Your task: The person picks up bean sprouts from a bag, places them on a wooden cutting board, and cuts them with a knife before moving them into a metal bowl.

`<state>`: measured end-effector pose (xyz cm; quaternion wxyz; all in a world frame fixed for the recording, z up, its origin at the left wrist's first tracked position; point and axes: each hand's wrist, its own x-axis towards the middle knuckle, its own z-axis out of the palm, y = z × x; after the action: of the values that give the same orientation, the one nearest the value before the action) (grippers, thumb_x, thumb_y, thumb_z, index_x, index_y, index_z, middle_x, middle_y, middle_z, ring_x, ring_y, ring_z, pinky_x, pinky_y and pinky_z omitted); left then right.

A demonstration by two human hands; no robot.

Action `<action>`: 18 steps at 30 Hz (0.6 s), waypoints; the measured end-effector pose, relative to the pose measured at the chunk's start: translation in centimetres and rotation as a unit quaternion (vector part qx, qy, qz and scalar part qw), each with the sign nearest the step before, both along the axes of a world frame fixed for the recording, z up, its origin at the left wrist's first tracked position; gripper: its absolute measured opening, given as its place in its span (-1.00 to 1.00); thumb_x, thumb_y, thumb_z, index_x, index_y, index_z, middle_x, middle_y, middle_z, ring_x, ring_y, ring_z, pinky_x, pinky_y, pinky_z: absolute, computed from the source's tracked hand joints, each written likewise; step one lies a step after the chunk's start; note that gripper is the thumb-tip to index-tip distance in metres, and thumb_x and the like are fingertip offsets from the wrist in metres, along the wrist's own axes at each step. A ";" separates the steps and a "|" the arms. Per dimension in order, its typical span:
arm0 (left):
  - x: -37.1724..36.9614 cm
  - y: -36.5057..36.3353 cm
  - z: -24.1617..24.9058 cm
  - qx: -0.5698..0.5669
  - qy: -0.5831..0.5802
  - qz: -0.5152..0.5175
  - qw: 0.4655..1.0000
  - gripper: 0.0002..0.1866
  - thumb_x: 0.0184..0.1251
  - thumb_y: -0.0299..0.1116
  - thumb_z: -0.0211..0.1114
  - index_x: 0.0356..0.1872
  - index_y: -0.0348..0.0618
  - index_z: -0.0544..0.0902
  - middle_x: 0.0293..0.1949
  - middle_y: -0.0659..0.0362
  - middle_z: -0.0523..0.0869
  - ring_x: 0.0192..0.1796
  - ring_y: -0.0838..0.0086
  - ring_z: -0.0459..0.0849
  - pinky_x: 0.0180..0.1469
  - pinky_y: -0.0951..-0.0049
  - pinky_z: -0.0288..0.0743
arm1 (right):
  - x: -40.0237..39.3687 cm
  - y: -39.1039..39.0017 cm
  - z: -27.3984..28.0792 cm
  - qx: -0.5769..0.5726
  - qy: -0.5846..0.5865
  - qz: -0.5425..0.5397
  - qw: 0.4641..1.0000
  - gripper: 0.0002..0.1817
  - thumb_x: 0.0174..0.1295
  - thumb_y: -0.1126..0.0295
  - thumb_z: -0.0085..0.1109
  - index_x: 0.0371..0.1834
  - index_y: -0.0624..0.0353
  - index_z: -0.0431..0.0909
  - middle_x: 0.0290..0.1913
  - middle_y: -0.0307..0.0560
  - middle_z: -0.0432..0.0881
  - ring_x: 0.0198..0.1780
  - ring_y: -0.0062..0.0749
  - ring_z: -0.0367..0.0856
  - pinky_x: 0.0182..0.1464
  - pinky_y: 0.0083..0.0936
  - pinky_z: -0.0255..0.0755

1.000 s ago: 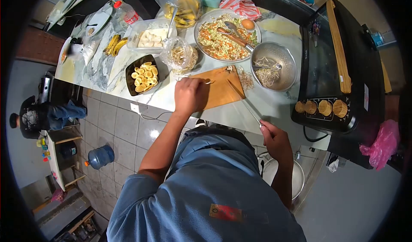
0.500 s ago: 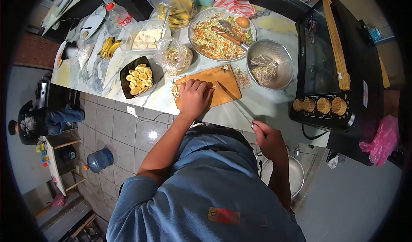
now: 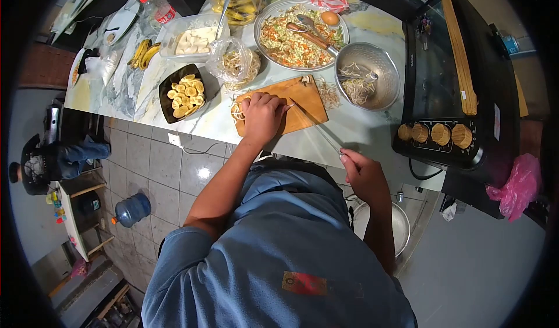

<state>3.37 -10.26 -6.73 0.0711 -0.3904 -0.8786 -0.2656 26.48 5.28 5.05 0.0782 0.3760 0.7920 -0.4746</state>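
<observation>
My left hand [image 3: 264, 116] rests on the wooden cutting board [image 3: 308, 98], its fingers pressed together over some bean sprouts [image 3: 237, 112] that show at its left edge. In my right hand [image 3: 365, 175] is the handle of a knife [image 3: 320, 130], whose blade reaches over the board with the tip close to my left fingers. More sprouts [image 3: 327, 93] lie on the counter beside the board's right edge. A plastic bag of sprouts [image 3: 234, 66] sits behind the board, and a metal colander [image 3: 378, 66] holding sprouts stands behind it to the right.
A large plate of chopped vegetables [image 3: 285, 43] with an egg [image 3: 330, 18] is at the back. Left are a black bowl of banana slices [image 3: 186, 97], a tofu container [image 3: 195, 40] and a bottle [image 3: 156, 9]. An oven [image 3: 460, 89] stands right. Another person [image 3: 52, 160] is far left.
The whole view has shifted slightly. Both hands keep nearly the same places, the left on the board and the right on the knife.
</observation>
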 end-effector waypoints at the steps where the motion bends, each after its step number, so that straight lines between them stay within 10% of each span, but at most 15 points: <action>1: -0.2 0.1 -0.2 0.012 0.003 -0.009 1.000 -0.84 0.17 -0.16 0.52 -0.35 0.03 0.81 -0.34 0.32 0.74 -0.08 0.37 0.62 0.00 0.20 0.24 | -0.1 0.0 0.1 -0.002 -0.008 -0.001 1.000 -0.63 0.44 0.20 0.19 0.17 0.15 0.70 -0.29 0.20 0.77 -0.38 -0.26 0.76 -0.16 -0.40 0.56; 18: -0.9 0.2 0.3 -0.014 0.018 -0.041 0.999 -0.88 0.18 -0.19 0.49 -0.37 0.04 0.80 -0.37 0.31 0.73 -0.09 0.37 0.60 0.02 0.19 0.25 | -0.2 -1.2 -0.2 0.113 0.004 0.037 0.993 -0.64 0.44 0.16 0.18 0.14 0.10 0.73 -0.19 0.26 0.74 -0.10 0.16 0.75 0.00 -0.17 0.60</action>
<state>2.47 -10.06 -6.47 0.0710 -0.4319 -0.8639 -0.2491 26.25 4.12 4.84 0.0498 0.3509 0.8543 -0.3801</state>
